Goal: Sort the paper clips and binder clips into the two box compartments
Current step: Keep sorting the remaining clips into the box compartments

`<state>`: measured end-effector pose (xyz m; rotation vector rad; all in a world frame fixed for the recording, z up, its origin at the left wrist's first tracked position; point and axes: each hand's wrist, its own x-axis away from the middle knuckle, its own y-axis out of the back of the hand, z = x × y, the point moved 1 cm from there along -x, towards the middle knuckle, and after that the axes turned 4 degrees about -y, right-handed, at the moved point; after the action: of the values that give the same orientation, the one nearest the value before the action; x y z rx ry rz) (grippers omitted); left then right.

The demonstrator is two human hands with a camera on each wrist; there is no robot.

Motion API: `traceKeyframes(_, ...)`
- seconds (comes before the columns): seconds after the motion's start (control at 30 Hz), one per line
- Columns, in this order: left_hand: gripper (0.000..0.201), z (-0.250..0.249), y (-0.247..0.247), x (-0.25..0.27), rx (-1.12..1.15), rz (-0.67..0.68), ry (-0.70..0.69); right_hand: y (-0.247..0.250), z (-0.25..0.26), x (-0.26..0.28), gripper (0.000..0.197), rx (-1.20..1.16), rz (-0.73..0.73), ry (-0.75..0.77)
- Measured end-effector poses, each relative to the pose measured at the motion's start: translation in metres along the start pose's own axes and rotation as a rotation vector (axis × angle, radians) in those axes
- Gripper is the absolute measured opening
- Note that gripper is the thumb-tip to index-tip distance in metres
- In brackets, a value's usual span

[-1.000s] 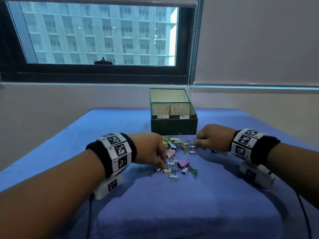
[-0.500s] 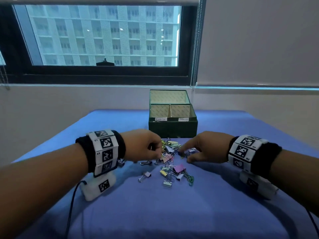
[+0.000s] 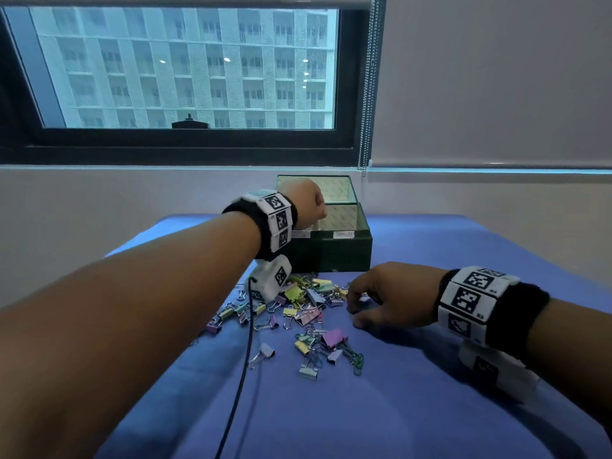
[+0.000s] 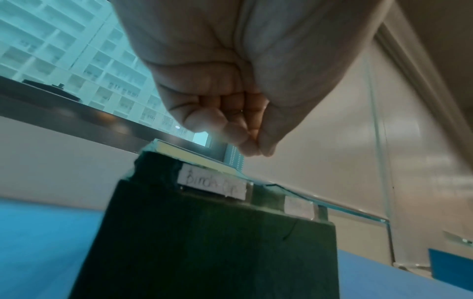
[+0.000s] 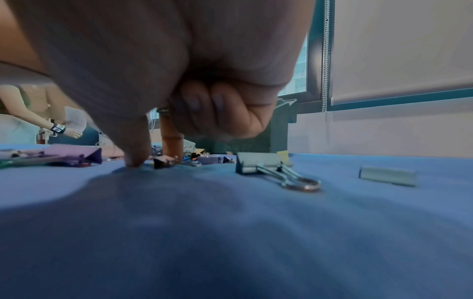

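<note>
A dark green box (image 3: 331, 256) with two compartments stands open at the back of the blue cloth. My left hand (image 3: 309, 202) hovers over its left compartment as a tight fist (image 4: 256, 149). Only a small metallic glint shows between the fingers. Below the fist is a handwritten label (image 4: 212, 183). A pile of pastel binder clips and paper clips (image 3: 304, 306) lies in front of the box. My right hand (image 3: 356, 309) is at the pile's right edge. Its thumb and forefinger (image 5: 153, 159) reach down around a small dark clip (image 5: 163, 162), the other fingers curled in.
A grey binder clip (image 5: 258, 165) and another clip (image 5: 386, 175) lie right of my right hand, and a purple one (image 3: 332, 337) lies nearer me. A black cable (image 3: 245, 359) hangs from my left wrist across the pile. Another person's arm (image 5: 58, 129) shows far off.
My left hand has lifted from the pile and moved forward to above the box's left compartment, fist closed. My right hand has stayed at the pile's right edge, fingers lowered to the cloth.
</note>
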<state>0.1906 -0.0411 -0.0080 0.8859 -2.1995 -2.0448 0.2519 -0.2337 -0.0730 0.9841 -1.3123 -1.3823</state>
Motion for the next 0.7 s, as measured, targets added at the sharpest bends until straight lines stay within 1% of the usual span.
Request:
traceKeyframes(0.07,0.019,0.007,0.008,0.010,0.015,-0.020,0.000,0.000,0.000,-0.001,0.018,0.019,0.003,-0.001)
traceKeyframes(0.13,0.015,0.016,0.018,0.031,-0.004,0.019,-0.012,0.000,0.000,-0.002,0.009,0.048,-0.006,0.009)
traceKeyframes(0.2,0.011,0.027,0.028,0.061,-0.083,0.162,-0.036,-0.001,0.001,-0.002,0.007,0.080,-0.016,0.016)
traceKeyframes(0.27,0.006,0.040,0.036,0.092,-0.163,0.385,-0.045,-0.002,0.002,0.000,0.011,0.108,-0.028,0.013)
traceKeyframes(0.3,0.013,0.046,0.037,0.105,-0.205,0.481,-0.045,-0.002,0.004,0.001,0.013,0.118,-0.038,0.014)
traceKeyframes(0.33,0.021,0.052,0.038,0.117,-0.244,0.543,-0.043,-0.002,0.006,0.003,0.014,0.121,-0.049,0.021)
traceKeyframes(0.37,0.027,0.059,0.037,0.126,-0.275,0.568,-0.044,0.000,0.009,0.003,0.012,0.110,-0.063,0.029)
traceKeyframes(0.43,0.032,0.071,0.030,0.138,-0.271,0.548,-0.057,0.009,0.013,0.000,0.008,0.067,-0.093,0.021)
traceKeyframes(0.5,0.030,0.081,0.023,0.141,-0.223,0.501,-0.061,0.026,0.014,-0.012,0.007,0.067,-0.134,-0.033)
traceKeyframes(0.63,0.025,0.085,0.012,0.135,-0.123,0.354,-0.054,0.065,0.006,-0.066,0.008,0.183,-0.321,-0.163)
traceKeyframes(0.67,0.028,0.083,0.009,0.133,-0.095,0.360,-0.066,0.072,0.003,-0.080,0.010,0.215,-0.365,-0.199)
traceKeyframes(0.7,0.033,0.081,0.005,0.132,-0.086,0.396,-0.083,0.075,0.001,-0.094,0.012,0.242,-0.397,-0.233)
